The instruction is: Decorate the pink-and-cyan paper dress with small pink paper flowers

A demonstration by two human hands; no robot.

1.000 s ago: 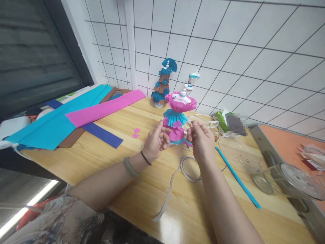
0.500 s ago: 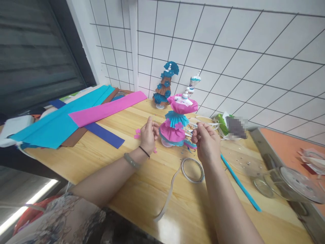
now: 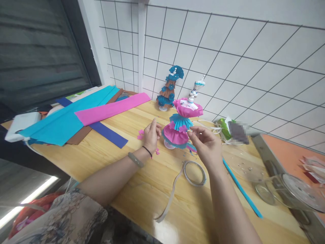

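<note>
A paper doll (image 3: 178, 133) in a pink and teal crepe dress stands on the wooden table (image 3: 122, 159). My left hand (image 3: 151, 134) is just left of its skirt, not touching it, with the fingertips pinched together and pointing up. What they pinch is too small to make out. My right hand (image 3: 207, 145) is at the right side of the skirt, its thumb and forefinger closed together close to the teal frill. Small pink paper flowers (image 3: 141, 135) lie beside my left hand. A roll of double-sided tape (image 3: 194, 173) with a loose tail lies below my right hand.
Sheets of teal, pink, dark blue and brown crepe paper (image 3: 83, 115) lie at the left. Two more paper dolls (image 3: 169, 88) stand by the tiled wall. A blue strip (image 3: 241, 189), clear plastic lids (image 3: 294, 189) and a grey tray (image 3: 291, 149) are at the right.
My left hand has let go of the doll's skirt and moved a little to the left. The doll now stands on the table by itself. My right hand stays beside it.
</note>
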